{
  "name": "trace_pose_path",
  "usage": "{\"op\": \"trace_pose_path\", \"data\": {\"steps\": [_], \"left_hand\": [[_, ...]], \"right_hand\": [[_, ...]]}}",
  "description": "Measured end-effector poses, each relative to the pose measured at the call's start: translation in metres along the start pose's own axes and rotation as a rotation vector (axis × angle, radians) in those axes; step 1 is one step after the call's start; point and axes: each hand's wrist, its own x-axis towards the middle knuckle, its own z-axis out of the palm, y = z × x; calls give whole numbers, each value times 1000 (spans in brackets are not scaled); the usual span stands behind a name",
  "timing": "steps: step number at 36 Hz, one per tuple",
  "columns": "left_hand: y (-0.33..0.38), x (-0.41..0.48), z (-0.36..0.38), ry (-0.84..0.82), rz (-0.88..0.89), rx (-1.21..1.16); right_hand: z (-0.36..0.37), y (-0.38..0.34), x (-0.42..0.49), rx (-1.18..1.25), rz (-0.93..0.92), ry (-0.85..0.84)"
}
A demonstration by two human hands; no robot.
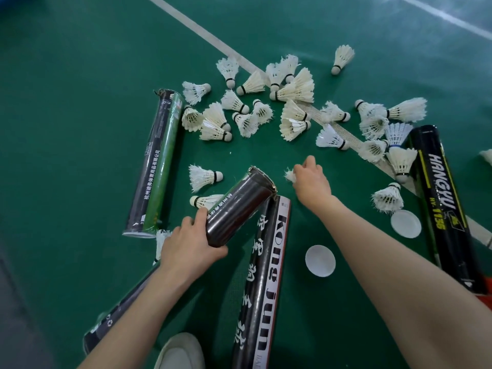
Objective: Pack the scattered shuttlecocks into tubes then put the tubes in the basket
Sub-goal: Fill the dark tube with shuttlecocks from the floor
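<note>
White shoe [181, 350] nearest; past it, the packing step is in hand.
Gripped by the left hand [186, 243], the dark tube [239, 206] tilts its mouth far-right; the right hand [310, 179] pinches a shuttlecock [290, 175] just right of that mouth. Next, likely: feed it in cork-first.

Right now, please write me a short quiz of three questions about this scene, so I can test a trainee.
1. True or false: the left hand grips a dark tube.
2. What does the right hand pinch? A) a racket B) a shuttlecock C) a ball
3. Fill in: ___ loose white lids lie on the green floor.
Key: 1 true; 2 B; 3 two.
</note>
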Motion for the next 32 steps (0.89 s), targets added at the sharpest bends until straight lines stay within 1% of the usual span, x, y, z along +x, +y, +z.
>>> {"op": "trace_pose_path", "data": {"steps": [2,5,7,10,13,17,23,27,32], "left_hand": [[2,-2,0,4,4,14],[5,-7,1,14,25,33],[8,-10,2,23,43,47],[12,-15,3,35,59,54],[15,-20,4,45,81,53],[17,-27,5,55,101,48],[17,-33,7,52,108,38],[14,-37,6,56,87,8],[-1,-42,6,69,42,-5]], "right_hand": [[0,8,-5,79,24,51],[-4,12,-14,387,117,212],[-13,11,-25,582,144,302],[-27,9,-44,764,122,323],[-34,10,-61,918,94,256],[-32,8,-80,991,49,116],[-29,-5,-104,1168,-31,-63],[-21,-12,-112,1220,-86,-153],[-16,-26,-119,1188,-115,-265]]}}
